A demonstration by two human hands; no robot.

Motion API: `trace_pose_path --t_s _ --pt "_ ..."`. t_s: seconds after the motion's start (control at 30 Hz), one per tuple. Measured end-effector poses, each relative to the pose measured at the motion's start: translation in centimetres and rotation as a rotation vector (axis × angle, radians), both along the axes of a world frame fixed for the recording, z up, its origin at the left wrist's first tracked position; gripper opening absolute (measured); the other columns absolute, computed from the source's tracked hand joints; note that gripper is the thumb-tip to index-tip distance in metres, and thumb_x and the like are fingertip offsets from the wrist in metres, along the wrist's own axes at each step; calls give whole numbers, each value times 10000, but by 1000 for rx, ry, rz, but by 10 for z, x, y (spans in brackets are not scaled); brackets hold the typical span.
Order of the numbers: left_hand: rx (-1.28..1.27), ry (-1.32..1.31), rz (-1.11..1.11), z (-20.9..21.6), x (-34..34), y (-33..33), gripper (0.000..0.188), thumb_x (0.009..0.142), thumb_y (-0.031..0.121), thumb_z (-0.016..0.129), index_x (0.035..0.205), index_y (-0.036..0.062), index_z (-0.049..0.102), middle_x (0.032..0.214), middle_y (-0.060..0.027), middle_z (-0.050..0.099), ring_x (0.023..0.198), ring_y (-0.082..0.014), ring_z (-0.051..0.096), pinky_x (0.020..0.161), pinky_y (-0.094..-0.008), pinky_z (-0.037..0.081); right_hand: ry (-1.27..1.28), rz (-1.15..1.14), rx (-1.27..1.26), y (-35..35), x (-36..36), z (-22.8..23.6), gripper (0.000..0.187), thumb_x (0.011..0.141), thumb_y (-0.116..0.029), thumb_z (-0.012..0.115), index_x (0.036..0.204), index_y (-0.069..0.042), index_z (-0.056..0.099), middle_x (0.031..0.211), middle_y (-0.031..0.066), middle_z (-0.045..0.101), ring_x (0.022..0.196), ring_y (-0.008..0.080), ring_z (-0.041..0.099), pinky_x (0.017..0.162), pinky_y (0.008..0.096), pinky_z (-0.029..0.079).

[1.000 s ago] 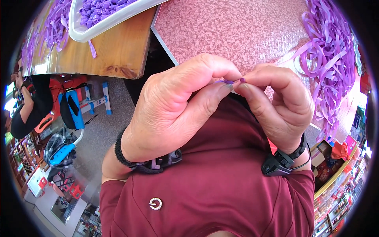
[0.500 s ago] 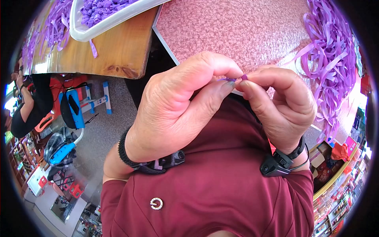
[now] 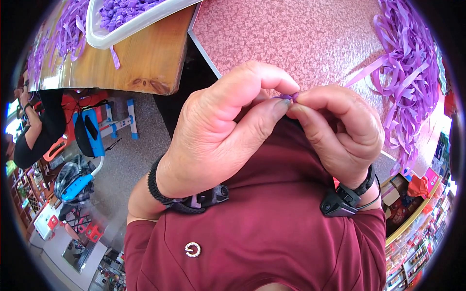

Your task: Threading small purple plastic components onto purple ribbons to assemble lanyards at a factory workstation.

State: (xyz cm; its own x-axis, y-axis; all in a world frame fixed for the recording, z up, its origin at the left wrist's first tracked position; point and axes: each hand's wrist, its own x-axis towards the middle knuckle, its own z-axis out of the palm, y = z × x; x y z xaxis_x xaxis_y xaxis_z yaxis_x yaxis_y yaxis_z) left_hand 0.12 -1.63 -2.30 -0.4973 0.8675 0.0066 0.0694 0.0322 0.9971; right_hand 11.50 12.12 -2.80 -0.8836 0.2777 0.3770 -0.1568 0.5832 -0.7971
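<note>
My left hand [image 3: 216, 131] and my right hand [image 3: 349, 128] meet fingertip to fingertip in front of my chest, just off the pink table's near edge. Between the left thumb and forefinger is a small purple plastic piece [image 3: 285, 96], mostly covered by the fingers. My right thumb and forefinger pinch a bit of purple [image 3: 295, 96] right against it, probably a ribbon end. A flat purple ribbon [image 3: 364, 75] runs from behind the right hand toward a big heap of purple ribbons [image 3: 405, 72] on the right. Whether the piece and ribbon are joined cannot be seen.
A white plastic tub [image 3: 104, 41] of small purple plastic pieces [image 3: 124, 13] stands on the wooden table [image 3: 126, 72] at upper left, beside more purple ribbons [image 3: 68, 36]. The pink patterned table [image 3: 286, 39] lies ahead. Another person's arm [image 3: 33, 126] shows far left, near a blue-padded chair [image 3: 90, 131].
My right fingertips have shifted slightly left, closer to the left ones, and the purple bit between them has moved along. The left hand keeps its pinch almost in place.
</note>
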Motion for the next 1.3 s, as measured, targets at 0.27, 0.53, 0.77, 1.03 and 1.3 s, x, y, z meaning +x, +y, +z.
trace_pose_path --t_s 0.27,0.53,0.77,1.03,1.3 --pt "-104 -157 -44 8 -4 -6 252 847 -8 519 1084 4 435 757 2 534 657 -21 471 588 -142 364 -44 -27 -277 -1 7 -6 161 761 85 618 903 31 565 844 88 597 743 134 594 673 227 482" --pt "-129 -85 -38 7 -9 -10 107 835 -13 545 912 14 475 708 -1 535 603 -18 478 525 -134 353 -57 33 -263 4 7 -7 177 760 94 608 918 33 558 855 86 585 742 124 579 676 224 473" --pt "-186 93 -85 11 -12 -15 90 832 17 579 834 18 489 631 31 502 541 6 432 480 -136 323 -300 80 -263 6 1 14 363 737 -105 695 1061 -5 566 850 35 587 728 82 534 655 203 414" --pt "-161 112 -155 10 -14 -18 85 832 25 578 841 18 494 675 34 491 562 7 414 491 -153 316 -183 309 -187 9 -14 8 207 730 -105 692 900 2 641 746 85 634 633 182 582 568 262 432" --pt "-314 -117 -325 12 -25 -29 72 865 82 534 854 28 488 663 48 454 571 3 390 493 -159 301 -125 419 -107 9 -18 0 163 701 -87 707 838 -19 651 675 72 619 555 198 561 515 294 427"
